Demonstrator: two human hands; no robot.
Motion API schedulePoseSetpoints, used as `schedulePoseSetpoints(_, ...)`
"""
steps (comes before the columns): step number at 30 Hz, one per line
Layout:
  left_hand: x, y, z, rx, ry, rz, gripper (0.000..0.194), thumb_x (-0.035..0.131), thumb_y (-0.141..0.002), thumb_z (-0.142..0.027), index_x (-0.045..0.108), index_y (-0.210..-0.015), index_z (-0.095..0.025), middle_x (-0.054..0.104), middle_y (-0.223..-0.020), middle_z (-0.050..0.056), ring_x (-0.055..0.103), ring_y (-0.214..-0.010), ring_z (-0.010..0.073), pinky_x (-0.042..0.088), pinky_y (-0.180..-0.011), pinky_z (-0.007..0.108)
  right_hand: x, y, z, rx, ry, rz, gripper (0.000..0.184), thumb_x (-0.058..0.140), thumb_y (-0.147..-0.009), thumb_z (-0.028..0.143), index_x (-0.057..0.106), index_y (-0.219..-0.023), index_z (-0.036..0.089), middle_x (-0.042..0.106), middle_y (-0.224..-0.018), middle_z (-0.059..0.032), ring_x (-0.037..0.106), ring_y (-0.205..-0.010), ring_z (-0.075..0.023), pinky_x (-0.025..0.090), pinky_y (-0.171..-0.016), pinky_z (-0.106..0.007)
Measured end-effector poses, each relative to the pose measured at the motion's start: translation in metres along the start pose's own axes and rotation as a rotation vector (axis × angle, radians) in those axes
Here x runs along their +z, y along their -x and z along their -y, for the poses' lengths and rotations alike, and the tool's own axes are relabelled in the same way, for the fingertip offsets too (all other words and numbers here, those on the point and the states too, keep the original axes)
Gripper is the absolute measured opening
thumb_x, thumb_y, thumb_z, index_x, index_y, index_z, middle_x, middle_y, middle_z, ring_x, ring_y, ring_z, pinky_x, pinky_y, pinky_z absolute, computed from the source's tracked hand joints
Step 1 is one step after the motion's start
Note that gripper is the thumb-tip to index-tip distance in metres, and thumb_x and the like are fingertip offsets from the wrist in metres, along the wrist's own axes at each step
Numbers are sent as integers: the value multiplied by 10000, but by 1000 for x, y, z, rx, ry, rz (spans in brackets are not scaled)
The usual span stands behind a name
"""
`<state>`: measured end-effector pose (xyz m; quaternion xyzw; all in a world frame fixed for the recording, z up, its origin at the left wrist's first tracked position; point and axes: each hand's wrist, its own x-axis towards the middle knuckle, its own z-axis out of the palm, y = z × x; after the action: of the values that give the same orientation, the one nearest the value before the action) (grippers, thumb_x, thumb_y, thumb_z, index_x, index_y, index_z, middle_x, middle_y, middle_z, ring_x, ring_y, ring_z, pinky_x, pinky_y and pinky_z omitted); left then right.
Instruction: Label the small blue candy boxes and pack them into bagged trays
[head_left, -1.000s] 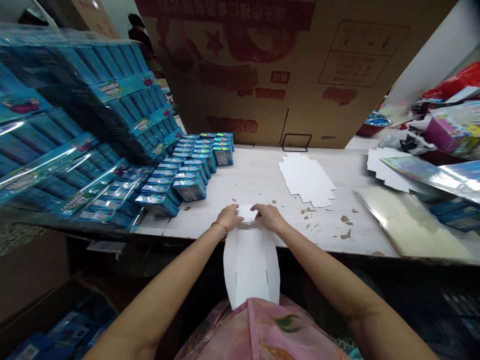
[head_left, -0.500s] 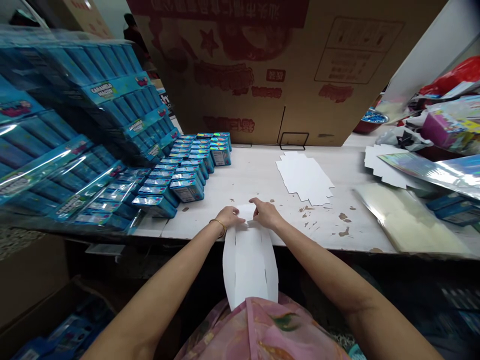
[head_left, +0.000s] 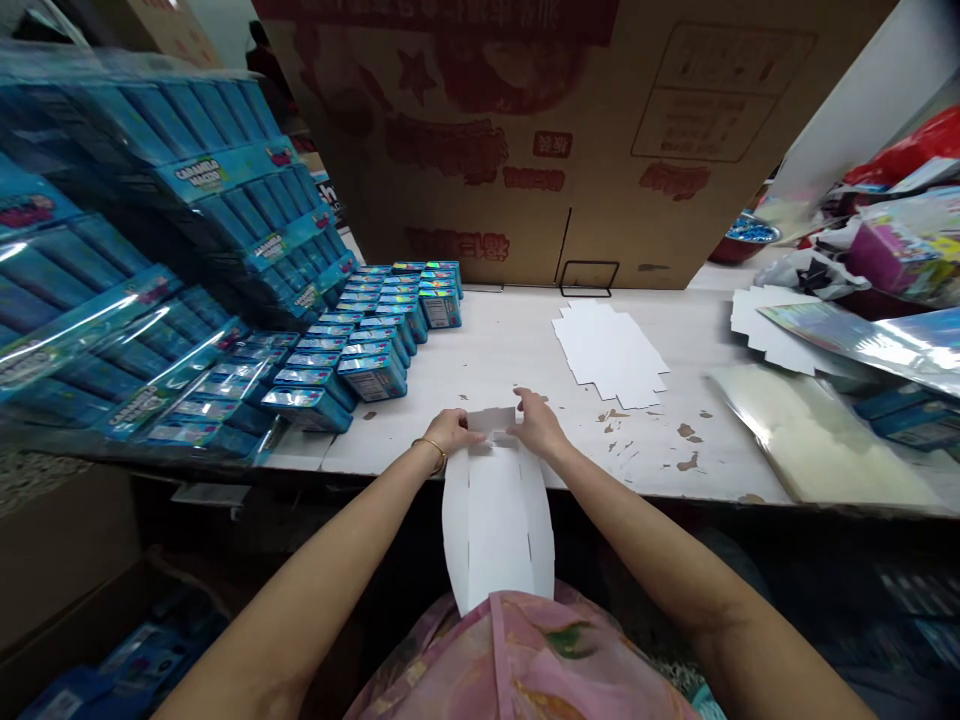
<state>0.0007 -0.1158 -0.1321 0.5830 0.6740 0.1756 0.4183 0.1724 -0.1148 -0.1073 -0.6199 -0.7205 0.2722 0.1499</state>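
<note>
A long white die-cut card blank [head_left: 495, 520] hangs from the table's front edge down towards my lap. Both hands work its far end, where a small flap [head_left: 491, 422] stands folded up. My left hand [head_left: 450, 432], with a gold bangle on the wrist, pinches the flap's left side. My right hand [head_left: 534, 424] pinches its right side, fingers curled over the top. Both hands rest on the worn white table [head_left: 510, 350].
Rows of small blue boxes [head_left: 375, 345] lie at the left, beside tall stacks of wrapped blue packs [head_left: 142, 280]. A pile of flat white blanks [head_left: 611, 352] sits mid-table, a big cardboard carton [head_left: 570, 140] behind. Clear bags [head_left: 810, 440] and more blanks [head_left: 772, 325] lie right.
The flap at the blank's far end has been folded up from flat. My right hand has shifted slightly forward over it. The left hand has barely moved.
</note>
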Motion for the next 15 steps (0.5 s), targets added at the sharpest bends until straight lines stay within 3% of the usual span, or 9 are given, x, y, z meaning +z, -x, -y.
schedulePoseSetpoints(2, -1, -1, 1, 29, -84, -18, 230, 655, -508, -343, 528, -564, -159, 508, -540, -34, 462, -543, 115, 335, -514, 231, 1, -2, -3, 71, -48, -8, 593, 628, -619, 204, 426, -1175, 169, 499, -1090, -86, 518, -878, -165, 393, -672, -245)
schedulePoseSetpoints(5, -2, 3, 0, 78, -140, -26, 328, 592, -558, -491, 537, -565, -167, 480, -517, -32, 439, -536, 123, 302, -501, 236, -2, -1, -6, 73, -112, 126, 232, 570, -684, 281, 591, -880, 158, 582, -841, -41, 530, -741, -151, 375, -615, -239)
schedulePoseSetpoints(6, -2, 5, 0, 103, -144, -31, 379, 546, -585, -547, 536, -565, -169, 474, -515, -29, 435, -537, 126, 296, -501, 238, -3, 0, -7, 69, -147, 173, 206, 545, -710, 334, 603, -791, 155, 584, -755, -31, 527, -705, -150, 368, -599, -239)
schedulePoseSetpoints(10, -3, 14, -3, 164, -182, -75, 520, 292, -722, -618, 476, -517, -178, 466, -517, -4, 441, -546, 140, 300, -530, 252, -8, -1, -12, 83, -294, 259, 397, 510, -713, 518, 610, -718, 134, 586, -697, -40, 523, -681, -154, 367, -590, -241)
schedulePoseSetpoints(15, -5, 21, -6, 136, -228, -105, 535, 210, -776, -573, 447, -491, -188, 485, -520, 22, 464, -563, 160, 300, -539, 261, -9, -12, -14, 170, -387, 361, 390, 542, -711, 500, 622, -771, 123, 608, -771, -62, 537, -725, -153, 406, -642, -255)
